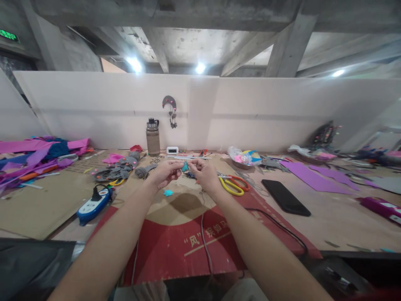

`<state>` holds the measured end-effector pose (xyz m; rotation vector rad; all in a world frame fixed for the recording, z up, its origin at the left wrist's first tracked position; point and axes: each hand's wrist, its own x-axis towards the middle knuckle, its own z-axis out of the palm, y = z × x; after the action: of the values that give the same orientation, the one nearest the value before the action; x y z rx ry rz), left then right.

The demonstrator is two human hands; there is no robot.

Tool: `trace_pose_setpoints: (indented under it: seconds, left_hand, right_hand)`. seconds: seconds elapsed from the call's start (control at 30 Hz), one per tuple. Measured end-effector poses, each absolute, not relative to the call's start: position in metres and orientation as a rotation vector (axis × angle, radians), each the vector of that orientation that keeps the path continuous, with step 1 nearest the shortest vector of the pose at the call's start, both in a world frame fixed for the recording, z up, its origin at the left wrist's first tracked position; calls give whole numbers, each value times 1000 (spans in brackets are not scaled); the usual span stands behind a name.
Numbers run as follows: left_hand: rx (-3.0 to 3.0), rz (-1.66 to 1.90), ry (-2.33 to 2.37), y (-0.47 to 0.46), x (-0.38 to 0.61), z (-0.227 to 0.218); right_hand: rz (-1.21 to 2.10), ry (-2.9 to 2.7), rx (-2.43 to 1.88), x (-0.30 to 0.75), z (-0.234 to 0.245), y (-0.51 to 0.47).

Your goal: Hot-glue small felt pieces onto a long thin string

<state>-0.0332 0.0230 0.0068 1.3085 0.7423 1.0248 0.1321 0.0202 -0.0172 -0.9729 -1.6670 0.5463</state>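
Over the middle of the worktable, my left hand [166,173] and my right hand [204,172] meet fingertip to fingertip. Both are closed in a pinch on a small teal felt-like piece [185,166], partly hidden by the fingers. Just below lies a bright turquoise flower-shaped cutout [168,192] on the cardboard. Right of my right hand rest scissors with yellow handles [232,186] and a pair with orange handles [242,183]. Dark small bits behind my hands are too blurred to name.
A blue-and-white power strip [94,205] stands left, near grey felt pieces [117,170] and a pink-purple felt heap [46,154]. A bottle [153,140] and small clock [172,150] stand behind. A black phone [285,197] lies right, with a cable [278,225] before it.
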Motion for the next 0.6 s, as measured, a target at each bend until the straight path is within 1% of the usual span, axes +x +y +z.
trace_pose_setpoints:
  seconds: [0.33,0.6]
  left_hand:
    - [1161,1107,764,30,-41,5]
    - [1313,1052,736,26,-36,3]
  right_hand:
    - [609,-1575,-955,132,-21,32]
    - [673,-1559,-934,130,-18,29]
